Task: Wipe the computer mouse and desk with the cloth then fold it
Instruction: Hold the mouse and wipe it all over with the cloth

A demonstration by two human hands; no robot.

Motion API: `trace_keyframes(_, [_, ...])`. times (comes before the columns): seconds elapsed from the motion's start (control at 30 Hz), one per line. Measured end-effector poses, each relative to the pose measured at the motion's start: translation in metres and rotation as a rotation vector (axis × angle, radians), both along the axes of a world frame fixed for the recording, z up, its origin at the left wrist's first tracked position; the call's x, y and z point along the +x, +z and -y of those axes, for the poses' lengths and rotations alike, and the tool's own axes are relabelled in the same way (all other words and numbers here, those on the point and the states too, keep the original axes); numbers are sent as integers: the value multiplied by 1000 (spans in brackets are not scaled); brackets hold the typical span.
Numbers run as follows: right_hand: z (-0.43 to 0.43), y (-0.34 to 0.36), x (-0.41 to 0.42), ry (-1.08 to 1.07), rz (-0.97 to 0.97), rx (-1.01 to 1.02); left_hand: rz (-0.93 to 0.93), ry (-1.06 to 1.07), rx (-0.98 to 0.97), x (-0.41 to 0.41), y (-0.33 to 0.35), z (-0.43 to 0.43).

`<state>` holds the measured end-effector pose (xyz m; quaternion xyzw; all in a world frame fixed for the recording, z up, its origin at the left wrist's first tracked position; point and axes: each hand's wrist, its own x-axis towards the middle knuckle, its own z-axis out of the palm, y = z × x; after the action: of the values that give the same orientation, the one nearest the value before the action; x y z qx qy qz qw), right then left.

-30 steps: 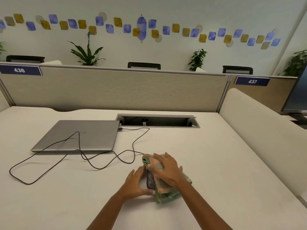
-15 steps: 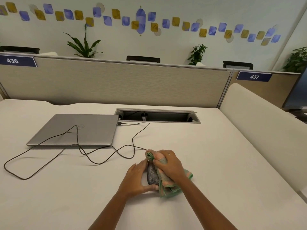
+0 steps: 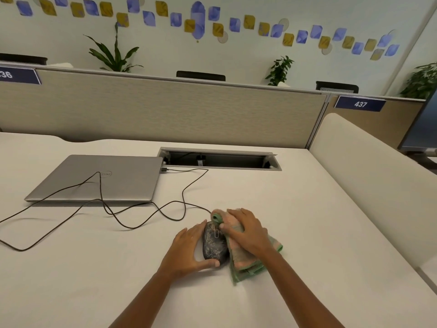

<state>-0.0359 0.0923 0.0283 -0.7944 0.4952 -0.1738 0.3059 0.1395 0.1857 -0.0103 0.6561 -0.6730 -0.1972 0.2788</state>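
While bracing the dark mouse (image 3: 214,245) mid-desk (image 3: 295,221) with an open left hand (image 3: 186,249), pressing the pink-green cloth (image 3: 246,259) against its right side, right hand (image 3: 246,230) clutching the fabric.

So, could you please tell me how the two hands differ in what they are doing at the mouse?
The left hand is bare and cups the mouse from its left side, thumb at the near end; the right hand presses the cloth against the mouse's right side. The left hand lies open around the mouse, while the right hand's fingers curl over the bunched cloth. Both rest low on the desk.
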Motion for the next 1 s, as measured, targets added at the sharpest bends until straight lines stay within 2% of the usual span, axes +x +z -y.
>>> trace_keyframes(0.07, [-4,-6,3,15,-92,-26,-1,-6,-7,0,2,-1])
trace_keyframes(0.13, [-7,-7,3,15,-98,-50,-11,-9,-17,-1,3,-1])
trace_keyframes(0.23, [-14,-9,-5,73,-23,-105,-6,-14,-13,-1,2,-1])
trace_keyframes(0.33, [-25,-10,-22,227,95,-189,-6,1,-6,0,1,-1])
trace_keyframes(0.47, [-28,-9,-36,350,79,-240,4,-4,-19,-1,1,-1])
trace_keyframes(0.6, [-10,-9,-26,240,99,-205,19,1,11,-1,2,-1])
trace_keyframes(0.8, [23,-8,5,-1,-25,-128,31,11,33,-1,3,-2])
trace_keyframes(0.9, [11,-13,5,22,-58,-173,36,12,31,-2,3,-1])
trace_keyframes(1.0, [-11,-18,-8,87,31,-227,38,5,13,-2,2,-1])
